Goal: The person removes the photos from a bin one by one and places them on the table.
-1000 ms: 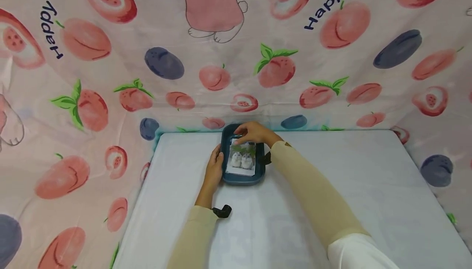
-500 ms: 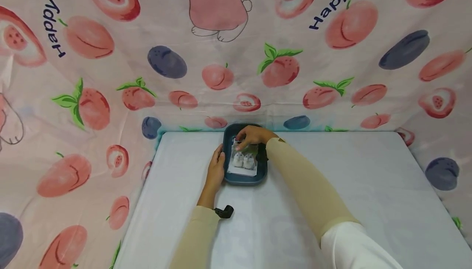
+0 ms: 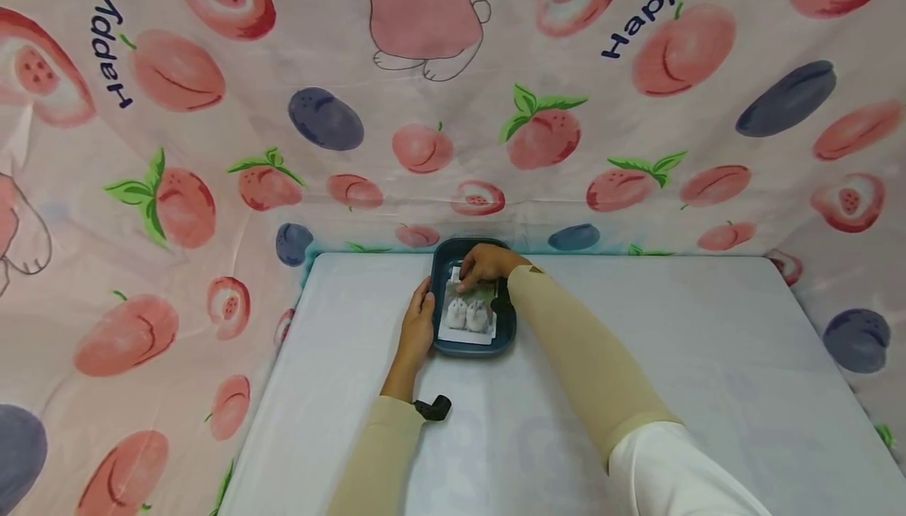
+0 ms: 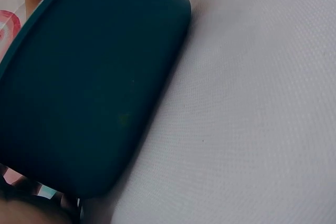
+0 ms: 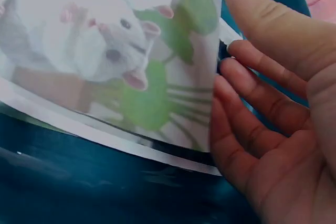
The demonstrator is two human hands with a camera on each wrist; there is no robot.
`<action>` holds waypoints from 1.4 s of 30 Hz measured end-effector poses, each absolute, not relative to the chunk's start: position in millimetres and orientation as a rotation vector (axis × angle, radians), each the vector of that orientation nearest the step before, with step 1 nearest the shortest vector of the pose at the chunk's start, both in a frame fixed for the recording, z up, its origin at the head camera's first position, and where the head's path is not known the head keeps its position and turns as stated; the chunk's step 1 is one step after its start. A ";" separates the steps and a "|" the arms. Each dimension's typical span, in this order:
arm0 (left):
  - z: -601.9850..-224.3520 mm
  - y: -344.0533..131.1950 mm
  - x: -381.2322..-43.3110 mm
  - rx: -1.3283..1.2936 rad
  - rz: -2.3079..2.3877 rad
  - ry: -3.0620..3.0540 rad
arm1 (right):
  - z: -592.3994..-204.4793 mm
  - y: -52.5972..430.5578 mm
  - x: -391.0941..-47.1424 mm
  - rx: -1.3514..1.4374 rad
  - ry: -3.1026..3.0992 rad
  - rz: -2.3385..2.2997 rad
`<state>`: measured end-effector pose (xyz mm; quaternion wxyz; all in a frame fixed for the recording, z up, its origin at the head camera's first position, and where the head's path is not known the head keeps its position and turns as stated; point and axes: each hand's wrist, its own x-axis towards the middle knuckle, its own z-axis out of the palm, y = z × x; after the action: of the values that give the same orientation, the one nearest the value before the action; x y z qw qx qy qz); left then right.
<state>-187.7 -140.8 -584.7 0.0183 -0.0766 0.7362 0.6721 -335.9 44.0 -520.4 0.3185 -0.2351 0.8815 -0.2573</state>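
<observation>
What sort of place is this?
Probably a makeshift tabletop recording booth, though the surrounding room is hidden: fruit-printed cloth lines the back and sides of a white table, where a blue tray holds picture cards.

Tray point(image 3: 470, 350): right edge partly covered by your right hand point(image 3: 490, 263); runs off the top and left of your left wrist view, its inside hidden behind the wall.
Top photo point(image 3: 467, 323): far right corner covered by your hand; cropped in your right wrist view; pinch or light touch, you cannot tell.
Photos beneath point(image 5: 58, 118): slivers only, number uncertain.
Your left hand point(image 3: 416, 327): fingers dark, cut off in its wrist view.
Tabletop point(image 3: 637, 359): near edge out of frame.
</observation>
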 end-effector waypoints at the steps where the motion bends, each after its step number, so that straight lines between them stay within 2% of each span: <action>1: -584.7 -140.8 -187.5 -0.234 2.090 2.285 | -520.9 43.7 -335.3 -0.613 2.325 -0.679; 17: -584.6 -140.6 -186.9 -0.254 2.067 2.313 | -521.3 44.1 -335.6 -0.617 2.323 -0.671; 32: -584.5 -139.3 -188.0 -0.262 2.098 2.301 | -517.7 41.7 -343.8 -0.779 2.333 -0.713; 42: -583.2 -138.4 -186.9 -0.277 2.087 2.277 | -500.0 63.0 -337.4 -0.664 2.302 -0.955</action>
<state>-186.9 -138.4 -583.2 0.0201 -0.0894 0.7340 0.6730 -337.4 63.0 -500.0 0.2774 -0.2472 0.8575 -0.3559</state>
